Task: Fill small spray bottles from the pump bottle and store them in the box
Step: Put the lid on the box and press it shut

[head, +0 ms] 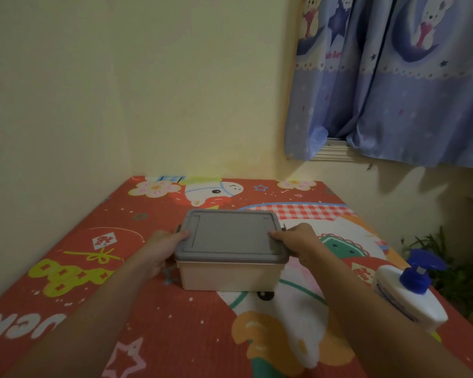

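Observation:
A pale plastic box (229, 276) with a grey lid (229, 237) sits closed in the middle of a red cartoon-print mat (74, 268). My left hand (161, 244) grips the lid's left edge, thumb on top. My right hand (298, 241) grips the lid's right edge the same way. A white pump bottle (410, 296) with a blue pump head stands at the mat's right edge, beside my right forearm. No small spray bottles are visible.
A cream wall rises behind and to the left of the mat. A blue patterned curtain (393, 77) hangs at the upper right. Green plant leaves (431, 244) show beyond the mat's right edge.

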`<state>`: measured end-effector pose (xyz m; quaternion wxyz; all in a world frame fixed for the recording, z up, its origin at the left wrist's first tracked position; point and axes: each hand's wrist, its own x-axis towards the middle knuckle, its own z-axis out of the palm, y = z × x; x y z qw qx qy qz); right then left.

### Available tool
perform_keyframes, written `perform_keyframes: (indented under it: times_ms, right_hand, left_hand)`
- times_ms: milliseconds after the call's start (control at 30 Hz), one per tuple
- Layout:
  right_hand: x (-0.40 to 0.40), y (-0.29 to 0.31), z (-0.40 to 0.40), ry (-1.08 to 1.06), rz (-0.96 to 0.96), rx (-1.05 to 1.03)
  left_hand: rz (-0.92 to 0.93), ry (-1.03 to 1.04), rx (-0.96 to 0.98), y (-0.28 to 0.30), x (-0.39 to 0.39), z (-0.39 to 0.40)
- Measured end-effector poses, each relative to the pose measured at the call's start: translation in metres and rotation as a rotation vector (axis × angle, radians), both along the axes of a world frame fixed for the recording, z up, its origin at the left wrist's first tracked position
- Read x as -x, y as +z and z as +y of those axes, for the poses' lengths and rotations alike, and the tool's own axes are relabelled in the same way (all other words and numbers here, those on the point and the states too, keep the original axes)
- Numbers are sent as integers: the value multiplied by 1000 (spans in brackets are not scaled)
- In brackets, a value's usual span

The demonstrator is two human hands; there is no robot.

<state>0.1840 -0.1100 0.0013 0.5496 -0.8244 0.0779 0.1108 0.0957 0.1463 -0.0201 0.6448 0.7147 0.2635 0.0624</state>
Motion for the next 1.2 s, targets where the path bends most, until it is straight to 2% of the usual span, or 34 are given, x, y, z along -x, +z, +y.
perform_keyframes:
  times_ms: [133,267,333,533,767,933,1033,1200]
  right_hand:
    - [-3,3,7,22,-82,168]
    - [-3,1,13,13,-150,299]
    - [-1,0,16,-16,-177,320]
    - [5,-5,21,-74,-266,378]
    - [10,-10,32,-104,-332,508]
    - [21,-9,36,-34,-346,591]
    - [25,-3,30,39,-314,594]
    - [38,8,13,16,-517,612]
  left_hand:
    - [5,-3,-317,7,-4,-9]
    - [133,-7,-758,14,-4,-23]
    - [178,-18,-845,16,-3,-28]
    - [233,-53,-990,15,-4,-29]
    - [306,-135,-1260,19,-3,-35]
    - [336,-152,-1231,15,-3,-33]
    - [238,-54,-1115,16,5,-34]
    - [-135,183,-1258,12,23,-45]
